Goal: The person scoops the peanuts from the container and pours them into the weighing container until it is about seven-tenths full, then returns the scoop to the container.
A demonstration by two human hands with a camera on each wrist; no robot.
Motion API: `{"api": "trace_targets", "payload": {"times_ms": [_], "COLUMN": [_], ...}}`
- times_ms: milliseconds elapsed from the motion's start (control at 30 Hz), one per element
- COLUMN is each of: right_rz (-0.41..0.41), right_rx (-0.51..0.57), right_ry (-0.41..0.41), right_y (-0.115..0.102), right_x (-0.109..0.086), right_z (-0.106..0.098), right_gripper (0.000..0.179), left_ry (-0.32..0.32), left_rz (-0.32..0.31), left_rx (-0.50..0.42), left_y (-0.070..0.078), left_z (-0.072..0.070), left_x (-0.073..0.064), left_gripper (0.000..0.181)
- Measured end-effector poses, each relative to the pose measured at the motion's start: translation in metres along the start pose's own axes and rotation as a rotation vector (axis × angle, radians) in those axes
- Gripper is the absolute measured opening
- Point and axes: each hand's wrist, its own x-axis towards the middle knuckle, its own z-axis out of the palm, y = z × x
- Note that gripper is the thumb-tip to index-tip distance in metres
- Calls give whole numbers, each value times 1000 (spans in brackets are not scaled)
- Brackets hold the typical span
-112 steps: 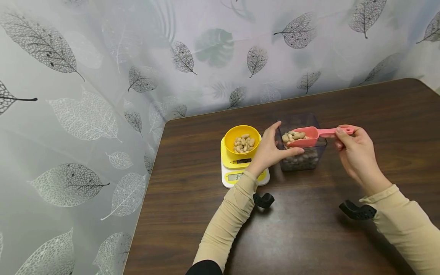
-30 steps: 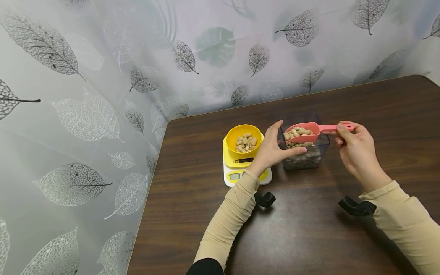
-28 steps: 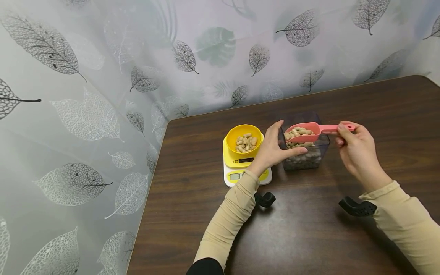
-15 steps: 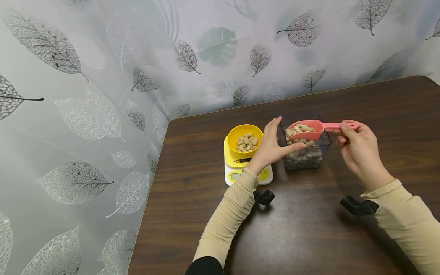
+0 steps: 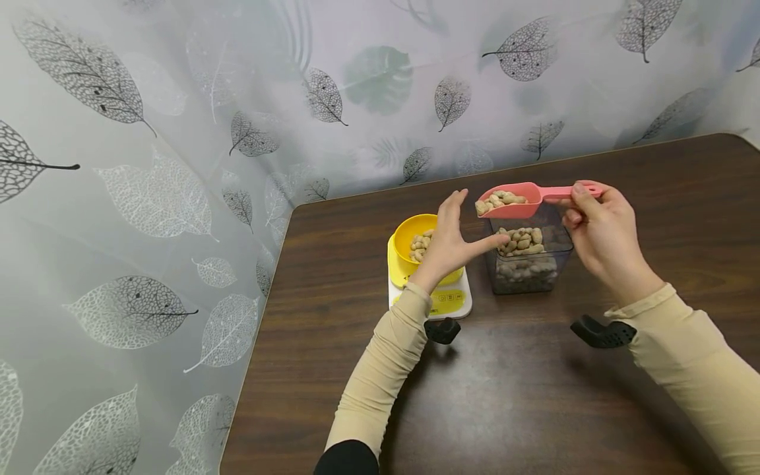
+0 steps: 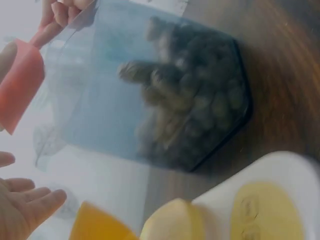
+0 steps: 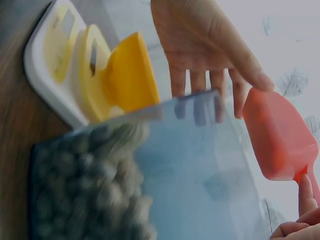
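My right hand (image 5: 608, 241) pinches the handle of a pink scoop (image 5: 516, 211) between thumb and fingers. Shelled-looking detail aside, whole peanuts (image 5: 503, 200) fill the scoop, which is raised over the back left corner of a clear plastic container (image 5: 528, 285). Inside that container lie many more peanuts (image 5: 522, 241). Fingers spread, my left hand (image 5: 448, 249) hovers between the container and a yellow bowl (image 5: 406, 232), covering part of the bowl. In the right wrist view, the left thumb is right at the scoop's (image 7: 280, 137) edge.
The yellow bowl, with peanuts in it, sits on a white and yellow kitchen scale (image 5: 442, 303), its display hidden by my left wrist. A brown wooden table (image 5: 505, 396) carries everything. Leaf-patterned sheeting (image 5: 380, 86) hangs along the back and left edges.
The scoop of peanuts has risen out of the container and shifted left with my right hand. My left hand has come off the container's rim and moved left, over the bowl's side.
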Motion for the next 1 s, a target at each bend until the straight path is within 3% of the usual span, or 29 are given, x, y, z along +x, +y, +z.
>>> {"api": "trace_targets", "payload": {"times_ms": [267,533,733,1000], "right_rz": [39,93,111,77], "right_rx": [-65,-251,-395,-759], "right_ry": [-8,-13,1,4], "right_y": [18,37,45,57], "right_x": [10,19,22,21], "right_z": [32,52,56,57], "right_gripper": [28,20,15,29], "left_ry": [68,173,165,124], "left_rz": [-12,-50,-117,-153], "left_rx": [45,70,98,134], "left_y": [-11,-42,-62,-74], "left_z": [-28,-49,-51,-45], "left_x": [-3,-18,-27,-29], "left_gripper": [98,99,101,106]}}
